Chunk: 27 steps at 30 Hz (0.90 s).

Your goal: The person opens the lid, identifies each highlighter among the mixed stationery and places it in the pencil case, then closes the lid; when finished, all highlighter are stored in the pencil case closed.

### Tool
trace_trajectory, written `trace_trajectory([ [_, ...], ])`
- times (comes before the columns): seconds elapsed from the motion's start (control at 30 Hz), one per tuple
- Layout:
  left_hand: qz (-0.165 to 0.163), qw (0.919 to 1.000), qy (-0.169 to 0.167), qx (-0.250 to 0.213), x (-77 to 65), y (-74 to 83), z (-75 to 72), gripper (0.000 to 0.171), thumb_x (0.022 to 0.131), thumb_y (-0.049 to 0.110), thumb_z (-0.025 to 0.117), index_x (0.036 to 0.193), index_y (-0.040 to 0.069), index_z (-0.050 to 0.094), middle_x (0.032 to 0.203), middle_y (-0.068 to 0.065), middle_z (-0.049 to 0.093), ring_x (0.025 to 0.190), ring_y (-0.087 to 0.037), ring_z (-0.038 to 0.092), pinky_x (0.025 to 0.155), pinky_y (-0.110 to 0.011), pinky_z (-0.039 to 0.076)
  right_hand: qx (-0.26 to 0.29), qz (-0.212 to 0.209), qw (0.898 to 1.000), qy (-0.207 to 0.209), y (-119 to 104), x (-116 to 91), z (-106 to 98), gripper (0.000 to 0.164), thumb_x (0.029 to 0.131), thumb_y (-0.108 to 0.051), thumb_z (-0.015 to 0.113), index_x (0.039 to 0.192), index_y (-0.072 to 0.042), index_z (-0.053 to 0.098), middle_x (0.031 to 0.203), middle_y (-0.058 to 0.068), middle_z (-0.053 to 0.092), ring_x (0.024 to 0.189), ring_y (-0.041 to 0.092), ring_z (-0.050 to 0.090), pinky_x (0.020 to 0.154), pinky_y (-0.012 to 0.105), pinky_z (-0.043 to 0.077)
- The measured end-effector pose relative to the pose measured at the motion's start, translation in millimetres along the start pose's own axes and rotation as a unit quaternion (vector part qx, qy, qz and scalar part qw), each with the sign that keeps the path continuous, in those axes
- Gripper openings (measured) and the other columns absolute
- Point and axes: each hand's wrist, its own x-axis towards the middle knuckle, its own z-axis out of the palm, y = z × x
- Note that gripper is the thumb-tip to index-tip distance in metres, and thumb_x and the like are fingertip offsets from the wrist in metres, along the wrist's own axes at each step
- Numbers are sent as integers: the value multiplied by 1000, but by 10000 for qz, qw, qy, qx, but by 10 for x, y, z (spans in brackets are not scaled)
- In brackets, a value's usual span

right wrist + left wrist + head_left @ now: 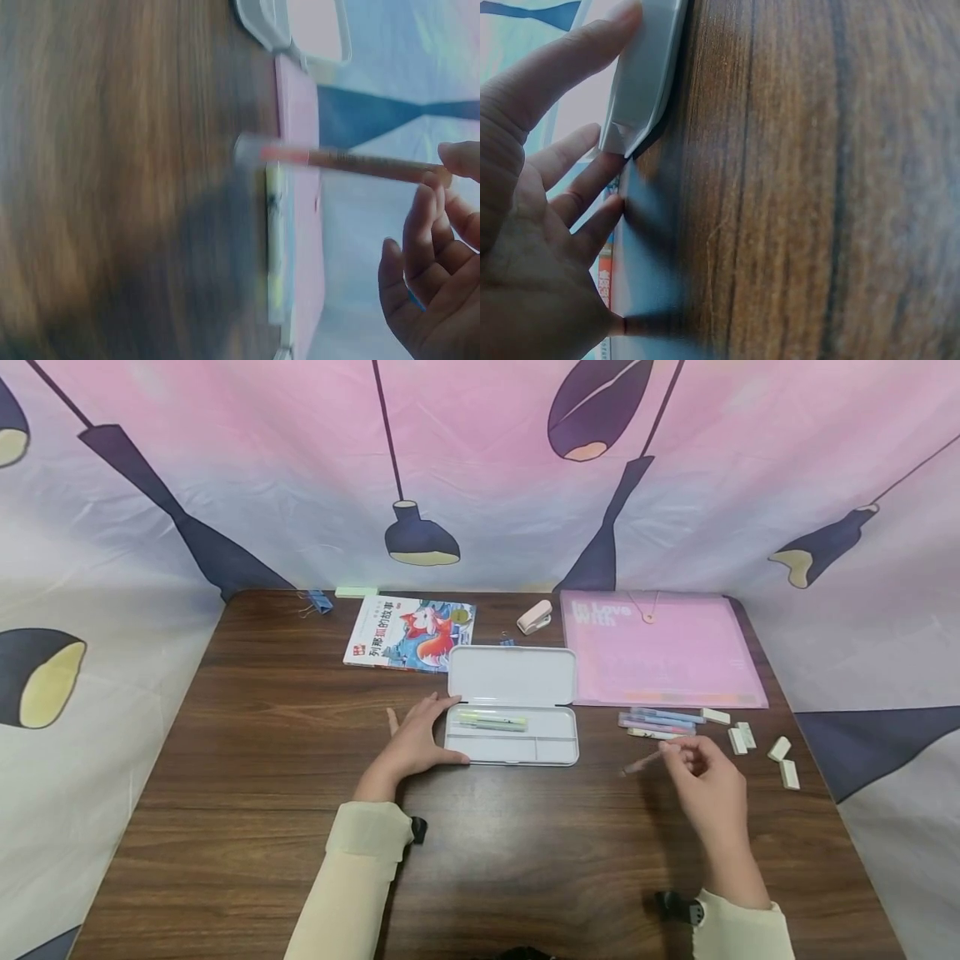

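Note:
A white pencil case (557, 749) lies with its lid (513, 675) folded back. Several yellow and green pens (492, 721) lie in its rear compartment. My left hand (411, 745) holds the case's left end, thumb at the front edge and index finger by the hinge; the left wrist view shows the thumb (570, 64) against the case wall (643, 75). To the right, my right hand (708, 781) pinches a brownish-orange pen (367, 163) by one end, its clear-capped end pointing left, above the table. Just behind it lies a group of pens (663, 717).
White erasers (789, 774) are scattered at the right. A pink folder (663, 652) lies behind the pens. At the back are a picture book (408, 631), a pale pink stapler (534, 617), a blue binder clip (320, 602) and a pale green strip (356, 592).

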Motion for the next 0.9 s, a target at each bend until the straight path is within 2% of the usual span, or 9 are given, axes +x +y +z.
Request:
trace_trajectory([
  [0.27,13,10000,5,-8,-2,-12,0,95,58,52,78,138,33,32,146,-7,26,135,-26,14,97,-61,-17,600,-475,9970,-150,-313,-47,173,25,82,-37,63,92,-14,65,72,0,54,64,11,47,53,18,37],
  [0.4,43,10000,25,-25,2,-15,3,94,59,51,78,138,33,32,146,-8,26,135,-27,15,97,-61,-17,1180,-764,9898,-236,-457,-65,269,18,82,-29,65,94,-16,68,74,-3,55,63,9,47,52,17,37],
  [0.53,114,9999,55,-72,7,-13,6,94,58,50,79,138,30,34,145,-10,26,135,-29,15,97,-62,-16,1533,-962,9828,-370,-576,-88,343,16,83,-24,65,96,-16,68,77,-5,56,64,10,49,53,18,39],
  [0.7,63,9999,40,-71,6,-21,9,95,57,50,79,138,31,33,145,-10,26,135,-28,15,97,-62,-17,1275,-1188,9823,-682,-680,-132,430,17,85,-26,62,98,-17,67,81,-7,56,70,9,51,59,18,44],
  [0.9,70,9999,38,-68,-4,-19,4,94,58,50,79,138,31,33,146,-10,25,135,-29,15,97,-62,-16,877,-1433,9805,-1015,-745,-168,586,14,86,-27,60,97,-20,65,81,-8,60,72,5,55,64,24,48],
])
